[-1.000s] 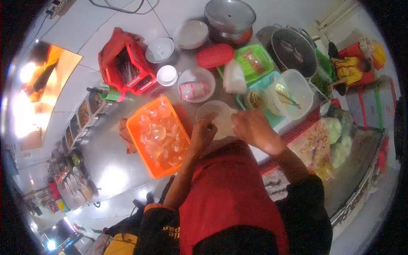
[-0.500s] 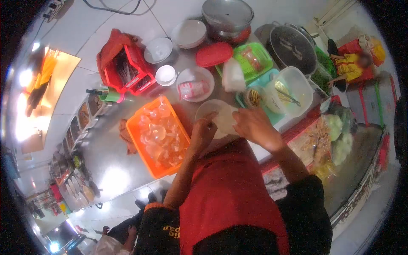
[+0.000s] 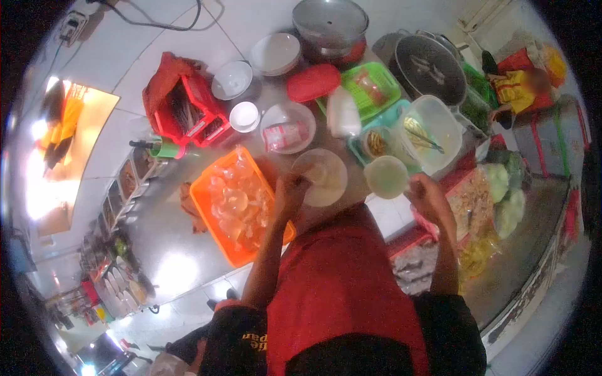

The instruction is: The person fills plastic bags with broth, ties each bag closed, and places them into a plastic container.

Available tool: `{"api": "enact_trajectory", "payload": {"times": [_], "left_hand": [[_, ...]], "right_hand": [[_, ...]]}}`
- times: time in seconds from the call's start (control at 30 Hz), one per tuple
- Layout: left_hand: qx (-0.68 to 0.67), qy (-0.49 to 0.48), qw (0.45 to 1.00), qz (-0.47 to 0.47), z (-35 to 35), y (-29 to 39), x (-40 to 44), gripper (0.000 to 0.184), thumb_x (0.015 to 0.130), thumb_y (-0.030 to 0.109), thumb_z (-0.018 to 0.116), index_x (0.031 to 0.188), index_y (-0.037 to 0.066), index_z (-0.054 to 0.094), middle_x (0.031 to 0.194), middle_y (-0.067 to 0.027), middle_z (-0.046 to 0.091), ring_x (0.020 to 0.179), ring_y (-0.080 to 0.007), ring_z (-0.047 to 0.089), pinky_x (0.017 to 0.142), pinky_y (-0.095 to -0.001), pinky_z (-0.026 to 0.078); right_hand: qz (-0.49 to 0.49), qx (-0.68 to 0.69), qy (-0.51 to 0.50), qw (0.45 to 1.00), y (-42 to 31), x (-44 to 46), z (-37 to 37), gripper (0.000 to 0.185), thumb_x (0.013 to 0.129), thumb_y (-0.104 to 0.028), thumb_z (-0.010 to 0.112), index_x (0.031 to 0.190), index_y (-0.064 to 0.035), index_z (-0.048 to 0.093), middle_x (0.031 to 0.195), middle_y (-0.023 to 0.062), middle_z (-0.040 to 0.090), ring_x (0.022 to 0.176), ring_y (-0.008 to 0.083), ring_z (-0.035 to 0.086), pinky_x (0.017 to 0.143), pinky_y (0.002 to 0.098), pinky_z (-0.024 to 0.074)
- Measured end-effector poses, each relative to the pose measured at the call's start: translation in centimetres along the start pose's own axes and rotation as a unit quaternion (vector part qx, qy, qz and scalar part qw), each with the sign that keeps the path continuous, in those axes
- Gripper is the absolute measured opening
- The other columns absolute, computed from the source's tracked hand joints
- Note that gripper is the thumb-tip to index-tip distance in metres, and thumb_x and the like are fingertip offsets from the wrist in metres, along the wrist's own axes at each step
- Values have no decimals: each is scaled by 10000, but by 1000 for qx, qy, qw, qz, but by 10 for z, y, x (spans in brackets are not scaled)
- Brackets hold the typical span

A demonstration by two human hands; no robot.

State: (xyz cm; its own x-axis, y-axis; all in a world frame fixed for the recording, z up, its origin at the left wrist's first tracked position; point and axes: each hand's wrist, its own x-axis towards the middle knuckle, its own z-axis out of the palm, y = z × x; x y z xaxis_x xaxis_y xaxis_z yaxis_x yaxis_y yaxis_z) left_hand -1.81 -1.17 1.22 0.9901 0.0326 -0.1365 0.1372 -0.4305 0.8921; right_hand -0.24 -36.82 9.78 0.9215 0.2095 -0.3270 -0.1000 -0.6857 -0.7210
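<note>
Just in front of my red apron stands a translucent round bowl [image 3: 329, 178] with something pale inside. My left hand [image 3: 291, 193] is closed at its left rim, fingers partly hidden. A pale handled cup [image 3: 385, 177] is in my right hand [image 3: 430, 198], which grips it from the right, just beside the bowl. Left of my left hand lies an orange basket [image 3: 271, 235] holding several clear, knotted plastic bags [image 3: 235, 200]. Behind the bowl, a white bowl [image 3: 304, 114] contains a pink-and-white packet [image 3: 283, 135].
At the right are a clear square tub [image 3: 453, 141] with tongs, a small jar [image 3: 376, 143] and a green basket [image 3: 390, 106]. Farther back stand white bowls [image 3: 276, 53], a red caddy [image 3: 166, 103] and a large dark pot [image 3: 429, 69]. A person [image 3: 517, 88] sits far right.
My right hand has moved from the translucent bowl to the right and now holds the pale cup. My left hand has shifted slightly to the left along the bowl.
</note>
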Motion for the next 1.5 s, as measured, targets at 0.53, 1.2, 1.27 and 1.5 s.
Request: {"api": "enact_trajectory", "payload": {"times": [0.53, 1.2, 1.27, 1.5], "left_hand": [[-111, -40, 991, -60, -6, 13, -8, 383, 791, 22, 603, 1167, 79, 643, 777, -19, 632, 707, -94, 553, 677, -258, 473], [-74, 24, 991, -108, -3, 3, -18, 182, 748, 75, 671, 913, 1, 688, 744, -102, 663, 650, -157, 613, 601, -311, 496], [-82, 65, 986, -128, 0, 3, -19, 140, 748, 91, 694, 851, -4, 685, 730, -99, 661, 642, -168, 627, 592, -312, 501], [-144, 10, 982, -118, -2, 36, -10, 193, 765, 86, 703, 869, -42, 602, 684, -92, 635, 631, -155, 629, 554, -309, 498]], "right_hand": [[57, 8, 181, 982, 5, -6, 29, 267, 839, -78, 617, 1101, -55, 570, 959, 122, 615, 800, 204, 617, 714, 330, 507], [-136, 152, -27, 979, -76, 74, 145, 171, 843, -102, 660, 963, -6, 584, 835, 72, 630, 725, 134, 596, 645, 266, 469], [-137, 194, -20, 971, -68, 70, 144, 194, 840, -111, 668, 982, -14, 581, 878, 76, 632, 757, 142, 596, 654, 272, 469], [-344, 24, 12, 939, -70, 71, 151, 192, 856, -139, 647, 998, -17, 606, 900, 122, 588, 831, 269, 581, 714, 372, 463]]}}
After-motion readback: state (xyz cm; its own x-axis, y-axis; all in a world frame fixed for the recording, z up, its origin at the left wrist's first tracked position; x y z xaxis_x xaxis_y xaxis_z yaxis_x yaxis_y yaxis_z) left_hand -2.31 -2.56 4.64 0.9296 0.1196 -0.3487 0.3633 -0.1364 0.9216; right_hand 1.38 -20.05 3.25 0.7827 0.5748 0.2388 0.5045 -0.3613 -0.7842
